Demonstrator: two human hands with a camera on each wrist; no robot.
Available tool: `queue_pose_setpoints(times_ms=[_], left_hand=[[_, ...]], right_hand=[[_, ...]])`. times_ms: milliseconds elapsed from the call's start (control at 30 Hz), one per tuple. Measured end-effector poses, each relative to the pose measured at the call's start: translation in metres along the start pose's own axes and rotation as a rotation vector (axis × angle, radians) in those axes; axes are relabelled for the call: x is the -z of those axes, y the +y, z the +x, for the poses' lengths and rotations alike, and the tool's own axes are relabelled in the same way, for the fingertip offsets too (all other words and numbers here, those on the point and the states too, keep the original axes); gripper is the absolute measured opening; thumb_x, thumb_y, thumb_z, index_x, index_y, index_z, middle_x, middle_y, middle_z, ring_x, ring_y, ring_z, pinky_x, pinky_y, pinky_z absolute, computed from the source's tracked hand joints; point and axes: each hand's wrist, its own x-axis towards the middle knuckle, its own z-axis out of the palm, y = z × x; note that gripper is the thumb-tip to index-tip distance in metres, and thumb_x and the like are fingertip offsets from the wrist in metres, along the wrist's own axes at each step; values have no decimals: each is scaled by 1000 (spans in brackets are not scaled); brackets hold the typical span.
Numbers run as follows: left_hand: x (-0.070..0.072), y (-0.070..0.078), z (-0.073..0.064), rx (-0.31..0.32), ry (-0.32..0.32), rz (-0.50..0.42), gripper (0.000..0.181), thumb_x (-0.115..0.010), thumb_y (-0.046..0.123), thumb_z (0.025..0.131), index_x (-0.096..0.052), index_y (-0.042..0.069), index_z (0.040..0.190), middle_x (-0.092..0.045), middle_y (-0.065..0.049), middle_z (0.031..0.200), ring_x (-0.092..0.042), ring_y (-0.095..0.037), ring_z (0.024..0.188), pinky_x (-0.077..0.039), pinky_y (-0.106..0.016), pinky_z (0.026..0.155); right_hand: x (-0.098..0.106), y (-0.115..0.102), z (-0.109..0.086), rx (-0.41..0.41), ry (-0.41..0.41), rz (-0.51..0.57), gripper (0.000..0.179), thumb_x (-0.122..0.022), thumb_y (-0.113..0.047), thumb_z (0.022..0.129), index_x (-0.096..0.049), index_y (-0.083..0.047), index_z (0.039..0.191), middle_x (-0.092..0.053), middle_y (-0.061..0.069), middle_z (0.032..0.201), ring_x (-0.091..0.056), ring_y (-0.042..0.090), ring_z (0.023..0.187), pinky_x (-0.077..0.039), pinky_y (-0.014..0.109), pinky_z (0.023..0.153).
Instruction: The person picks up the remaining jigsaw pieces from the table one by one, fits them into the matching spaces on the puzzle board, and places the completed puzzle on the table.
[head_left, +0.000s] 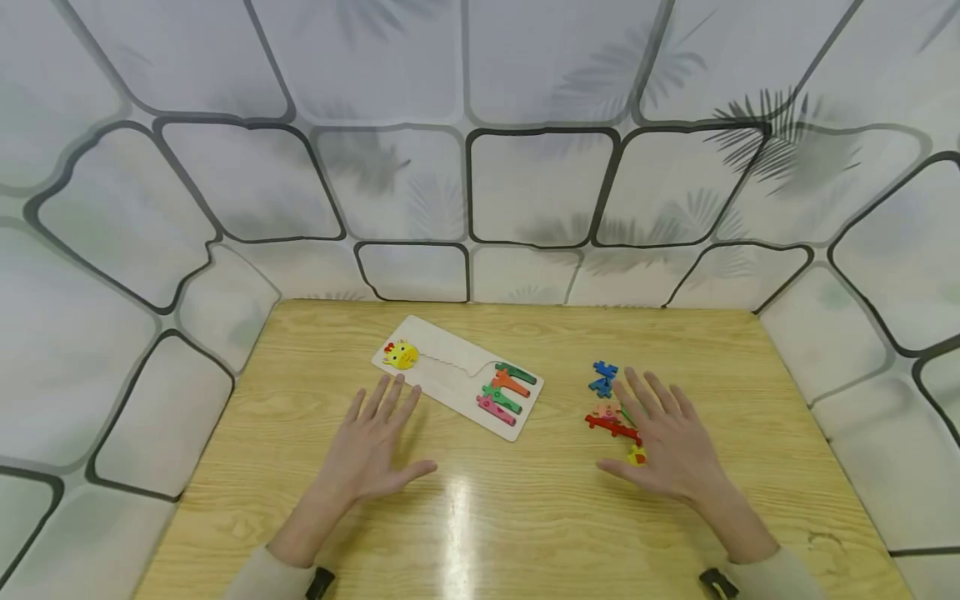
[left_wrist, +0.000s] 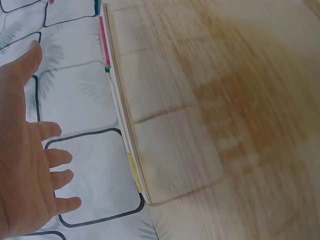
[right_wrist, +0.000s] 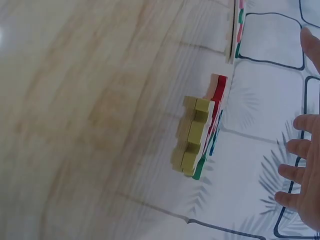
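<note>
A white puzzle board [head_left: 442, 398] lies slanted on the table, with a yellow giraffe-head piece [head_left: 402, 355] at its left end and several coloured leg-like pieces [head_left: 512, 382] at its right. My left hand [head_left: 371, 454] is spread just before the board's near left edge and holds nothing. Over the loose puzzle pieces my right hand [head_left: 671, 446] is spread too, hiding some of them. Blue pieces [head_left: 602, 387], a pink piece [head_left: 606, 411], a red piece [head_left: 611, 427] and a yellow piece [head_left: 637, 455] show beside its fingers and thumb. The right wrist view shows the red piece [right_wrist: 219, 89] edge-on.
The wooden table [head_left: 517, 517] carries the board left of centre and the loose pieces on the right. White walls [head_left: 540, 187] with dark stone outlines and leaf prints stand behind and on both sides. Light glares on the table's near middle.
</note>
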Motion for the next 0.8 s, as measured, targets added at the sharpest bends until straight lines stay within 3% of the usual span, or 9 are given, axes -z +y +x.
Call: queue_pose_setpoints(times_ms=[333, 533, 800], left_hand=[[-9, 6, 6, -16, -20, -46, 105, -66, 76, 85, -39, 13, 164, -37, -21, 170, -34, -42, 160, -34, -67, 126], [-16, 8, 8, -35, -37, -42, 104, -66, 76, 85, -41, 13, 163, -38, -20, 170, -34, -42, 159, -35, -67, 125], [-19, 10, 11, -59, -83, -36, 102, -62, 78, 87, -41, 13, 163, -39, -20, 169, -35, -41, 159, -35, -65, 126]], right_hand=[[-7, -12, 12, 56, -35, 29, 116, -58, -89, 82, -26, -20, 169, -30, 12, 175, -36, 43, 156, -32, 66, 123], [-11, -19, 19, 90, -53, 28, 113, -60, -88, 81, -38, -15, 165, -30, 13, 175, -34, 40, 158, -34, 64, 124], [-17, -26, 28, 142, -102, 16, 109, -59, -86, 84, -39, -15, 164, -37, 12, 172, -39, 40, 157, -36, 62, 125]])
